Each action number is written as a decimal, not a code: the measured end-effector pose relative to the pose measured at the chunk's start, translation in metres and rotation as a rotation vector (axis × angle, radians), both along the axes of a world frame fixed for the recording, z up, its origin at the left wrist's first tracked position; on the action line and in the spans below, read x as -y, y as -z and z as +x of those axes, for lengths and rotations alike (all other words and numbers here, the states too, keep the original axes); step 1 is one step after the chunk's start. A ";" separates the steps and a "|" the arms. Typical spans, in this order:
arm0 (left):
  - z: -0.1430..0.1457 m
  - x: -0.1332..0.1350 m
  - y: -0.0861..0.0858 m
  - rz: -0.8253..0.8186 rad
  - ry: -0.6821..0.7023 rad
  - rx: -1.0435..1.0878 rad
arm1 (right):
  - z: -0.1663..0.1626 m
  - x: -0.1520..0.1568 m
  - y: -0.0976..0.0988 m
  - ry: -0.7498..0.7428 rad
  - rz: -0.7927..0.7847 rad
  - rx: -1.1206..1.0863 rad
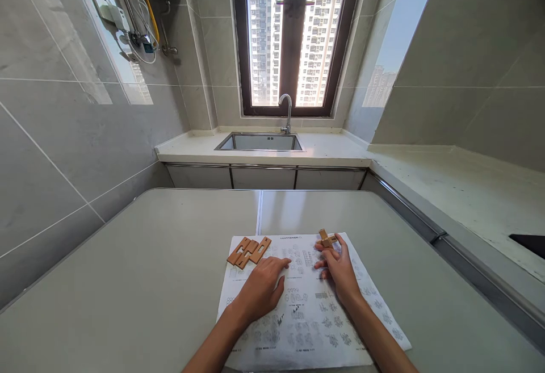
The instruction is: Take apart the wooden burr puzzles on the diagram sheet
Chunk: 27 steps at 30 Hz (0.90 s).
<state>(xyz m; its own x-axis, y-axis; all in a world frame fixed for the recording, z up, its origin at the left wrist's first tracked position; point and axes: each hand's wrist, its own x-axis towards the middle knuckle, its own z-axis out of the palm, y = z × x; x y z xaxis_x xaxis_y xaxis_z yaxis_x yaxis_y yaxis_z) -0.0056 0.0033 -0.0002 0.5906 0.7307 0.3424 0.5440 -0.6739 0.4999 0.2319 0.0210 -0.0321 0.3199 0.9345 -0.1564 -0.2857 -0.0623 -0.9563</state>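
Note:
A printed sheet of paper (298,327) with rows of small diagrams lies on the table under both hands. My left hand (263,285) rests on it, holding nothing, its thumb apart from the outstretched fingers. Beyond that hand, several flat wooden puzzle pieces (248,252) with slots lie side by side at the sheet's upper left corner. Near the upper right corner, my right hand (336,268) grips a crossed wooden puzzle assembly (326,239) between thumb and fingers. The pieces in it stick out crosswise, and the fingers hide its lower part.
The pale table (128,282) spreads around the sheet, with a seam (259,214) running away from me. Past it stand a counter with a sink (261,142) and a faucet (288,113) below a window. Another counter (477,191) runs along the right; a tiled wall (85,134) borders the left.

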 end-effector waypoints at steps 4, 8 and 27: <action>0.000 0.000 -0.001 -0.006 0.003 -0.016 | -0.001 0.001 -0.001 -0.002 0.025 -0.010; 0.000 0.000 -0.002 -0.006 0.006 -0.013 | -0.001 0.005 -0.007 -0.021 0.032 -0.005; 0.002 0.000 -0.002 0.005 0.003 -0.054 | -0.005 0.006 -0.016 -0.107 0.018 0.091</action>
<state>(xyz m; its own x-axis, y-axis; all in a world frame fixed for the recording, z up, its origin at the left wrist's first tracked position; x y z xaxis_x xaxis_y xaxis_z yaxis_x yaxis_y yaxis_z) -0.0038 0.0030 0.0020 0.6104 0.7274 0.3136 0.5680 -0.6779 0.4668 0.2270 0.0150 -0.0165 0.2302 0.9665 -0.1137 -0.1902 -0.0699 -0.9792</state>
